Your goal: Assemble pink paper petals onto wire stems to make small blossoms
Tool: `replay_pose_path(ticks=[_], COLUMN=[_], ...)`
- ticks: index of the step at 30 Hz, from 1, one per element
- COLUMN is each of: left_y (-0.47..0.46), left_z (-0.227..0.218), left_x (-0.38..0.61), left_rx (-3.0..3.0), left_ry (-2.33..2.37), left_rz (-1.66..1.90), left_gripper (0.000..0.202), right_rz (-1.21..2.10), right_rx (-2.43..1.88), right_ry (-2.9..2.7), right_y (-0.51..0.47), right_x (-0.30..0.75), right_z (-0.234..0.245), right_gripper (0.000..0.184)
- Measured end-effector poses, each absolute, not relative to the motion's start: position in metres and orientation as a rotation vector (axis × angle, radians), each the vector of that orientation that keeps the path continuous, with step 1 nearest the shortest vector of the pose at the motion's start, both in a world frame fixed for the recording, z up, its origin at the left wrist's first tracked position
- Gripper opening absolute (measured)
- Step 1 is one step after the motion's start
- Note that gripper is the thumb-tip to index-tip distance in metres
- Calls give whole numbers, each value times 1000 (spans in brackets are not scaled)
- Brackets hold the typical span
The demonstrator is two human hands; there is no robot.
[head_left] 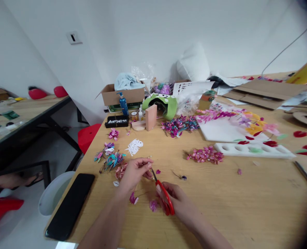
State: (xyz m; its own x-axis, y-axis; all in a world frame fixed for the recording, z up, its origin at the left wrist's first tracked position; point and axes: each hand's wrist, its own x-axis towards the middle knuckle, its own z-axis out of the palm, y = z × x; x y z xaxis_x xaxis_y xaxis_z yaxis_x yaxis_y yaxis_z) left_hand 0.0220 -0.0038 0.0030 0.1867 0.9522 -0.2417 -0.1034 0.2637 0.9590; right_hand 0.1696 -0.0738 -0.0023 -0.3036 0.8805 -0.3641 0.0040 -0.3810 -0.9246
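My right hand (175, 199) grips a pair of red-handled scissors (166, 197), its blades pointing up and left toward my other hand. The fingers of my left hand (137, 171) are pinched together beside the blade tips; what they hold is too small to name. Around the hands lie loose purple-pink flowers, one magenta flower (133, 198) and one lilac flower (153, 205). A thin stem with a dark purple tip (183, 177) rests to the right. Bunches of blue-purple flowers (114, 159) and a pile of white slips (135, 146) lie beyond my left hand.
A black phone (70, 207) lies at the table's left edge. Pink flower bunch (206, 154) and a white holed foam strip (254, 149) are at right. Behind stand a cardboard box (109, 95), a blue pump bottle (123, 104) and a wooden block (151, 117).
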Motion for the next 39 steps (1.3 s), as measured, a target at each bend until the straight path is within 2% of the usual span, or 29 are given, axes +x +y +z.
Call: replay_pose_path(ticks=[14, 30, 39], left_y=[-4, -3, -4], left_z=[3, 8, 7], left_x=[22, 23, 24], left_rx=[987, 1007, 1016], left_ry=[1132, 1129, 1088], left_rz=[938, 1108, 1078], left_gripper=[37, 26, 30], right_rz=[1710, 1826, 1749], right_rx=[-1283, -1270, -1318], right_ry=[-1284, -1000, -1022], right_y=[-76, -93, -86], right_x=[173, 172, 167], right_z=[-1, 21, 8], right_gripper=[52, 59, 63])
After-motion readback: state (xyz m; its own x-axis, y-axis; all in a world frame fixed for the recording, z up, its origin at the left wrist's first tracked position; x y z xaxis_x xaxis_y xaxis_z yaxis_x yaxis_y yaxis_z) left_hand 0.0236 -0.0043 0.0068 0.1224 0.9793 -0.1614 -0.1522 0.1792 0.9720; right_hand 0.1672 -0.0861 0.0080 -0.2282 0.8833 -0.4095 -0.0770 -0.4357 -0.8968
